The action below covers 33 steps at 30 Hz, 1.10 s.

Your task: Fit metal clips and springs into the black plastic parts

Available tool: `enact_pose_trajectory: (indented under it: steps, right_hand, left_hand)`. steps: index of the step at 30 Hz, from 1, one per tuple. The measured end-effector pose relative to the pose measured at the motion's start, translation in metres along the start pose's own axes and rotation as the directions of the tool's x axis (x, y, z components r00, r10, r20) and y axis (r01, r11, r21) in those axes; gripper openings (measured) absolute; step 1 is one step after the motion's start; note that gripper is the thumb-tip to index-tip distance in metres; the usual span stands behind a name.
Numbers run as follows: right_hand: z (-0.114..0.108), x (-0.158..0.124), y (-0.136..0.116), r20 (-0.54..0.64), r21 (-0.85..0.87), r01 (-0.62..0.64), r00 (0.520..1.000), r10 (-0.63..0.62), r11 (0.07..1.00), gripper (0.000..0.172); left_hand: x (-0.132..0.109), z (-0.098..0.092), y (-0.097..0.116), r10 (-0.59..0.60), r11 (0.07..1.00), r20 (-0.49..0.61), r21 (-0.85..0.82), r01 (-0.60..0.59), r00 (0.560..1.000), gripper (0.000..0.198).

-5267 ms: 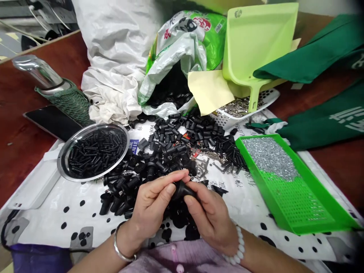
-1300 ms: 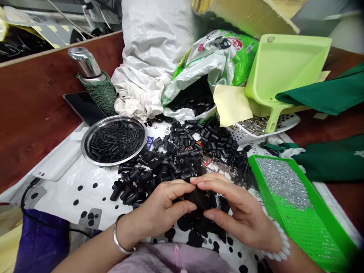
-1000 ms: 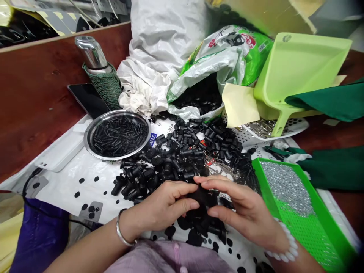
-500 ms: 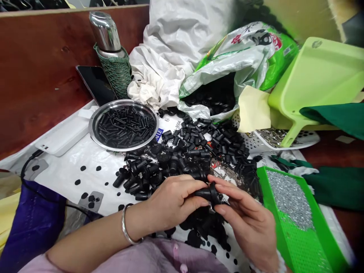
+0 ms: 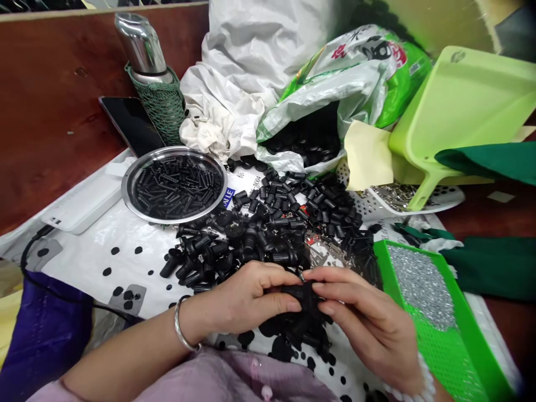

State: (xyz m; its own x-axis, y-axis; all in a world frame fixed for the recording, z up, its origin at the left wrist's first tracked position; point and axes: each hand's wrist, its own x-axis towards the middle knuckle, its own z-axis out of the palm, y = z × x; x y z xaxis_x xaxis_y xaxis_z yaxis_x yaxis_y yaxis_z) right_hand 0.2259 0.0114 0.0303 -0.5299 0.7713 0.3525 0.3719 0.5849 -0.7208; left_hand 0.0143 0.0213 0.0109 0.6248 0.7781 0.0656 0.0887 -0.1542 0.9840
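My left hand (image 5: pixel 247 296) pinches the barrel of a black flanged plastic part (image 5: pixel 309 298) between thumb and fingers. From the other side, the fingertips of my right hand (image 5: pixel 372 324) close around its flanged end. A small shiny metal piece (image 5: pixel 301 276) shows where the two index fingertips meet; whether it belongs to the part I cannot tell. Much of the part is hidden by my fingers. Beyond my hands lies a heap of similar black parts (image 5: pixel 205 254), with short black tubes (image 5: pixel 288 195) behind it. More black pieces (image 5: pixel 310 335) lie below my hands.
A steel dish (image 5: pixel 129 204) of black springs stands at left, by a white power bank (image 5: pixel 79 206), a phone (image 5: pixel 129 125) and a bottle (image 5: pixel 144 50). On the right are a green tray (image 5: pixel 473 312) of small metal pieces and a dustpan (image 5: pixel 469 100). An open bag (image 5: pixel 360 84) stands behind.
The flanged part has turned between my hands, and my fingertips have drawn closer together over it. A small shiny piece now shows at the index fingertips. The view has shifted slightly.
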Motion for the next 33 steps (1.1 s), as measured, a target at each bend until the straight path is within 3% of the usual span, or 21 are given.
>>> enact_pose_trajectory:
  steps: [6,10,13,16,18,20,25,29,33]
  right_hand:
    - [0.011,-0.007,0.002,-0.084,-0.085,0.112,0.989,-0.120,0.990,0.028]
    - [0.009,-0.013,-0.002,-0.167,-0.119,0.096,0.979,-0.115,0.988,0.029]
    - [0.007,-0.014,-0.008,-0.191,-0.237,0.105,0.970,-0.152,0.966,0.028]
    - [0.007,-0.013,-0.013,-0.141,-0.333,0.179,0.961,-0.236,0.926,0.025]
    - [0.008,-0.011,-0.013,-0.138,-0.302,0.164,0.967,-0.214,0.939,0.022]
    - [0.011,-0.009,-0.011,-0.159,-0.236,0.116,0.975,-0.156,0.965,0.021]
    - [0.017,-0.005,-0.003,-0.164,-0.165,0.109,0.977,-0.136,0.980,0.022]
    - [0.018,-0.004,-0.003,-0.215,-0.211,0.126,0.961,-0.172,0.969,0.022]
    - [0.015,-0.002,-0.007,-0.182,-0.210,0.140,0.967,-0.179,0.968,0.016]
  left_hand:
    - [0.001,0.003,0.003,0.074,0.994,-0.010,0.080,-0.073,0.997,0.016]
    - [0.003,0.007,0.008,0.133,0.982,0.003,0.134,-0.132,0.991,0.019]
    - [0.004,0.009,0.010,0.178,0.962,-0.019,0.214,-0.170,0.984,0.021]
    - [0.003,0.010,0.011,0.138,0.985,-0.001,0.108,-0.137,0.990,0.019]
    - [0.002,0.011,0.011,0.054,0.999,0.020,-0.007,-0.054,0.998,0.018]
    - [0.000,0.012,0.009,0.011,1.000,0.010,-0.019,-0.011,1.000,0.019]
    - [-0.005,0.014,0.001,0.136,0.974,-0.110,0.198,-0.113,0.985,0.018]
    - [-0.005,0.014,0.000,0.165,0.967,-0.171,0.221,-0.126,0.971,0.021]
    - [-0.005,0.013,0.001,0.150,0.970,-0.181,0.216,-0.109,0.972,0.020]
